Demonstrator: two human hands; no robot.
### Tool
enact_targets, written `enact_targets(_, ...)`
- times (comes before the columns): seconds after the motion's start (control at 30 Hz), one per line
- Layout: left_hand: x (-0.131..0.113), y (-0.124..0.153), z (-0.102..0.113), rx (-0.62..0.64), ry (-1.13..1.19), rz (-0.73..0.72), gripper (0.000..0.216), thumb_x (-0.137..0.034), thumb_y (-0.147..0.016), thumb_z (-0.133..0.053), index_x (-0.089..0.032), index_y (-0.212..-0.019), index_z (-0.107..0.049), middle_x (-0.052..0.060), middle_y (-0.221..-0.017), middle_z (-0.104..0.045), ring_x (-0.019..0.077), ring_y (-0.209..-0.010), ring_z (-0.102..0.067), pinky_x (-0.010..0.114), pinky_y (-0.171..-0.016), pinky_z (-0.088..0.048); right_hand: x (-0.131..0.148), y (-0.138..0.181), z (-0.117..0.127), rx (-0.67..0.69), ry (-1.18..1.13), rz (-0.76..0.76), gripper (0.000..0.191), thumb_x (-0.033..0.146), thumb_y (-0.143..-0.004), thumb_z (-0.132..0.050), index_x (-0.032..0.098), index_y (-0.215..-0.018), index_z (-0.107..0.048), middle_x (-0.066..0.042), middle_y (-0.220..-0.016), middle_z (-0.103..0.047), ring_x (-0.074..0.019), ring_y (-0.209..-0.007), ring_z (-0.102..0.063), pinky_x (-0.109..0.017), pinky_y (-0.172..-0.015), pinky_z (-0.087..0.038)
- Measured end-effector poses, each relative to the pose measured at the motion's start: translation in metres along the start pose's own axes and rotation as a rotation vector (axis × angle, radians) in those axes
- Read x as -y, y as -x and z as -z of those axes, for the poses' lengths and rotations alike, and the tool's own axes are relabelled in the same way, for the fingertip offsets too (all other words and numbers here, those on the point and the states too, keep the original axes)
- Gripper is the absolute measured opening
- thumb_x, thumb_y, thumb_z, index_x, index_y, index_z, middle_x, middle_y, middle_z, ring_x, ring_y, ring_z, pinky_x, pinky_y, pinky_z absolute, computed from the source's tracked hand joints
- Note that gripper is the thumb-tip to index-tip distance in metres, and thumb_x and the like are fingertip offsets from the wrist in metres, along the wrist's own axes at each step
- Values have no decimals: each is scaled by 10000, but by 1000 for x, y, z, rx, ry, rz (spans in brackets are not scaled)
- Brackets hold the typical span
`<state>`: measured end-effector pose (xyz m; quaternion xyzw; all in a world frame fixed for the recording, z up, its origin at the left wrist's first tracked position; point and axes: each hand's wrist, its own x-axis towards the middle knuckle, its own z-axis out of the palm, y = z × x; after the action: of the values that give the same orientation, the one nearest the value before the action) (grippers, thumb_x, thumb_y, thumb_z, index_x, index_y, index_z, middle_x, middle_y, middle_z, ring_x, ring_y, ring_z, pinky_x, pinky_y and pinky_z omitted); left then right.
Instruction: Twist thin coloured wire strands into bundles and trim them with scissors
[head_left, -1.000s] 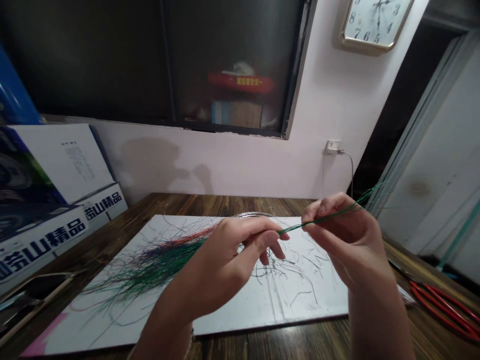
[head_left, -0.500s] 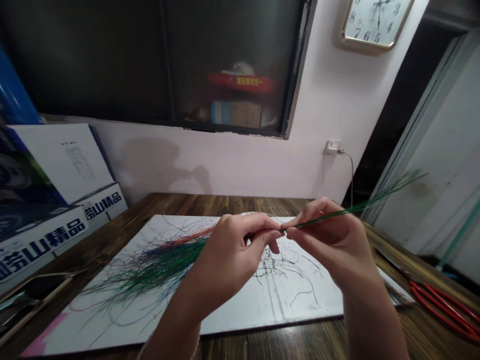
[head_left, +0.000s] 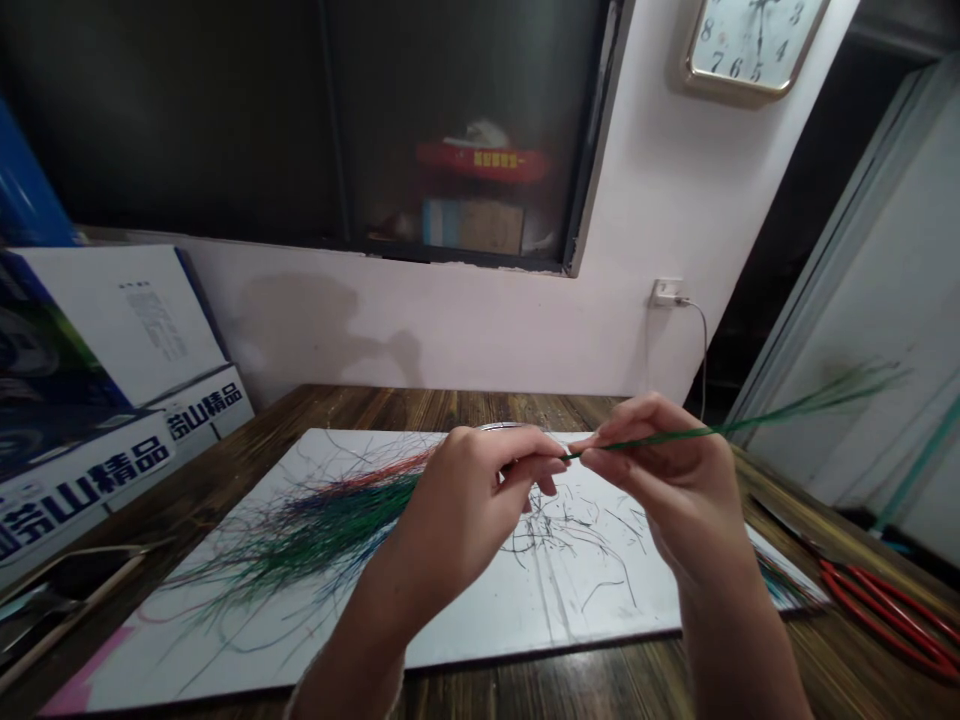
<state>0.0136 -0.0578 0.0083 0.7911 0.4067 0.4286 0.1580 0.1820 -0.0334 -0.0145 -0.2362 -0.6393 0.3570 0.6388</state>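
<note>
My right hand [head_left: 667, 475] pinches a thin bundle of green strands [head_left: 750, 420] that sticks out to the right, past the table's edge. My left hand [head_left: 472, 490] is closed in a pinch at the bundle's near end, fingertips touching those of the right hand. Both hands hover above a white board [head_left: 525, 600] on the wooden table [head_left: 360, 405]. A loose pile of green, red and blue strands [head_left: 315, 525] lies on the board to the left of my hands. Short dark strand scraps [head_left: 577, 540] are scattered under them.
Stacked printed boxes [head_left: 90, 420] stand at the left. Red-handled scissors [head_left: 885, 610] lie at the table's right edge. Sticks rest on a dark object [head_left: 67, 590] at the lower left. A clock [head_left: 750, 45] hangs on the wall, above a socket with a cable [head_left: 667, 292].
My hands have come together until the fingertips touch. The green bundle now reaches further out to the right and lies flatter.
</note>
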Motion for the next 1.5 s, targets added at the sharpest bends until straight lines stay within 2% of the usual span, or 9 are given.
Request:
enact_targets(0.23, 3, 0, -6, -97, 110, -92, 182, -117, -835, -573, -192, -880, -733, -39, -609, -639, 63, -518, -521, 170, -509, -414, -7, -1, 0, -58, -71, 94, 167, 87, -716, -735, 208, -775, -636, 23, -692, -670, -126, -677, -684, -201, -605, -561)
enact_targets(0.4, 10, -2, -4, -146, 38, -6, 164, -187, -841, -576, -185, -828, -739, -28, -575, -614, 71, -511, -483, 177, -472, -378, -1, -3, 5, -62, -58, 148, 146, 101, -771, -689, 212, -862, -660, -9, -819, -707, -135, -795, -668, -224, -685, -542)
enact_targets(0.7, 12, -2, 11, 166, 350, 168, 146, -184, -793, -595, -201, -768, -737, -19, -555, -605, 72, -466, -490, 156, -438, -409, 1, -14, 36, 218, -194, 388, 82, 231, -817, -669, 243, -872, -728, -6, -681, -692, -136, -637, -572, -291, -548, -452)
enact_targets(0.83, 13, -3, 13, 257, 452, 182, 159, -167, -775, -596, -215, -753, -746, -15, -532, -608, 73, -432, -505, 156, -412, -408, 1, -15, 37, 257, -254, 416, 128, 245, -790, -706, 257, -913, -735, 13, -678, -697, -120, -602, -561, -280, -511, -442)
enact_targets(0.93, 14, -3, 12, 219, 468, 153, 133, -197, -775, -622, -214, -765, -753, -7, -532, -619, 77, -424, -505, 163, -404, -413, 1, -13, 33, 109, -228, 400, 111, 241, -775, -719, 270, -879, -748, 20, -661, -691, -119, -603, -571, -269, -511, -446)
enact_targets(1.07, 12, -2, 8, 1, 407, 56, 132, -174, -777, -631, -219, -784, -755, -9, -573, -650, 74, -451, -511, 162, -426, -431, 1, -12, 23, -240, -142, 241, 74, 214, -791, -695, 231, -820, -760, -6, -669, -707, -106, -594, -595, -243, -536, -462)
enact_targets(1.13, 11, -3, 5, -99, 328, 3, 139, -154, -779, -627, -215, -782, -752, -13, -589, -662, 74, -462, -522, 161, -436, -435, 0, -13, 19, -332, -123, 145, 74, 221, -796, -688, 209, -810, -760, -17, -651, -707, -87, -542, -569, -222, -507, -451)
enact_targets(1.27, 12, -4, 4, -180, 169, -32, 120, -159, -777, -644, -205, -814, -748, -17, -612, -675, 73, -479, -533, 163, -454, -438, -4, -17, 17, -315, -170, 54, 99, 240, -806, -677, 192, -844, -755, -25, -652, -706, -59, -505, -523, -185, -469, -427)
enact_targets(1.5, 22, -5, 7, -28, 154, 33, 150, -164, -801, -609, -220, -816, -747, -22, -610, -677, 74, -484, -529, 161, -460, -441, -3, -16, 24, -314, -213, 137, 147, 176, -781, -684, 219, -907, -745, 6, -660, -689, -67, -542, -573, -177, -495, -474)
